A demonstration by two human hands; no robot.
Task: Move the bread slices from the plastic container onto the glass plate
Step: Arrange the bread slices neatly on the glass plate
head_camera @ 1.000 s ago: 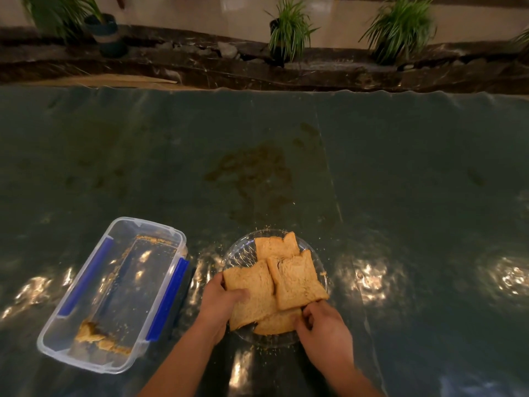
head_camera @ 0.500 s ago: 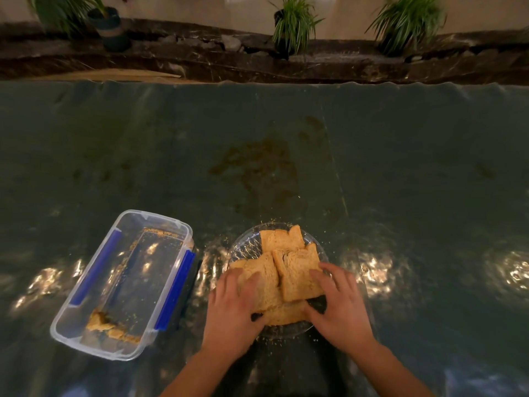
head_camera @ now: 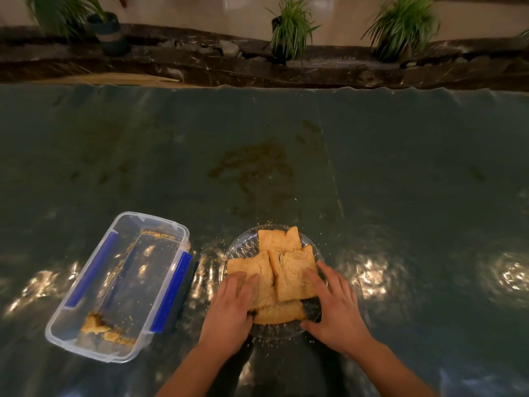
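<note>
Flat grip on bread slices

Left hand, right hand: bare, no rings; forearms bare, no sleeves in view.

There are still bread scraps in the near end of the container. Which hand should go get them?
Left. The left hand lies on the bread slices at the plate's container side; the scraps in the plastic container are just beyond it. The right hand would have to cross over the plate.

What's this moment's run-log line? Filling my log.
bread slices on glass plate | left hand, right hand resting flat | plastic container: scraps
</note>
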